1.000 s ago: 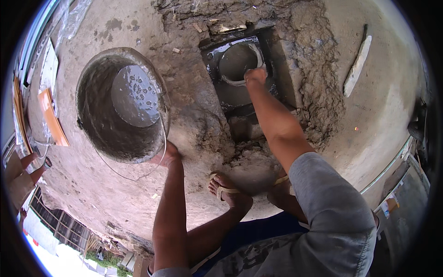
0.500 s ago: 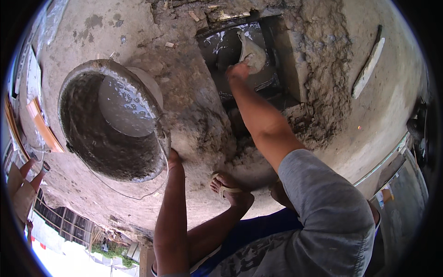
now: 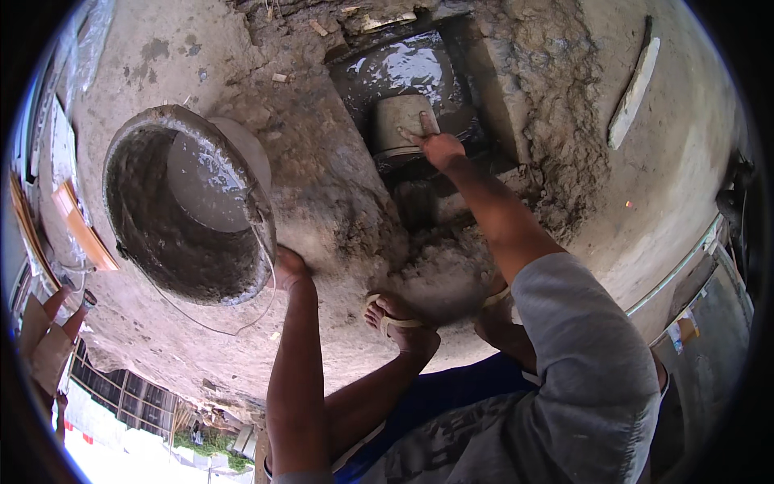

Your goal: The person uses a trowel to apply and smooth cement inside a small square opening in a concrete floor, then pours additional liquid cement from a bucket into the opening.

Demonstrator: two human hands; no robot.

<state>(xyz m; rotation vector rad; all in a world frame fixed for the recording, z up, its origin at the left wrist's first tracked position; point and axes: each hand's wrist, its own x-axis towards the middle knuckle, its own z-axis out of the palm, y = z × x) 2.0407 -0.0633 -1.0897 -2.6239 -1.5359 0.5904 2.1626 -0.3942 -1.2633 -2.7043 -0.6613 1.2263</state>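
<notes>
A large cement-crusted bucket (image 3: 173, 230) stands on the concrete at the left, with wet grey slurry at its bottom. My left hand (image 3: 286, 268) grips its near rim. A square pit (image 3: 476, 81) in the ground at the top holds dark water. My right hand (image 3: 435, 145) reaches into the pit and holds a small grey container (image 3: 399, 125) by its side, just above the water. My sandalled foot (image 3: 399, 319) rests on the ground between the two arms.
Heaped wet mortar and dirt (image 3: 564, 121) surrounds the pit. A flat pale strip (image 3: 633, 85) lies on the concrete at the upper right. Orange boards (image 3: 81, 230) lie at the left edge. A metal rail (image 3: 685, 266) runs along the right.
My right hand has lifted the small container from deep in the pit up toward the near edge. The left hand stays on the bucket rim; the view has shifted.
</notes>
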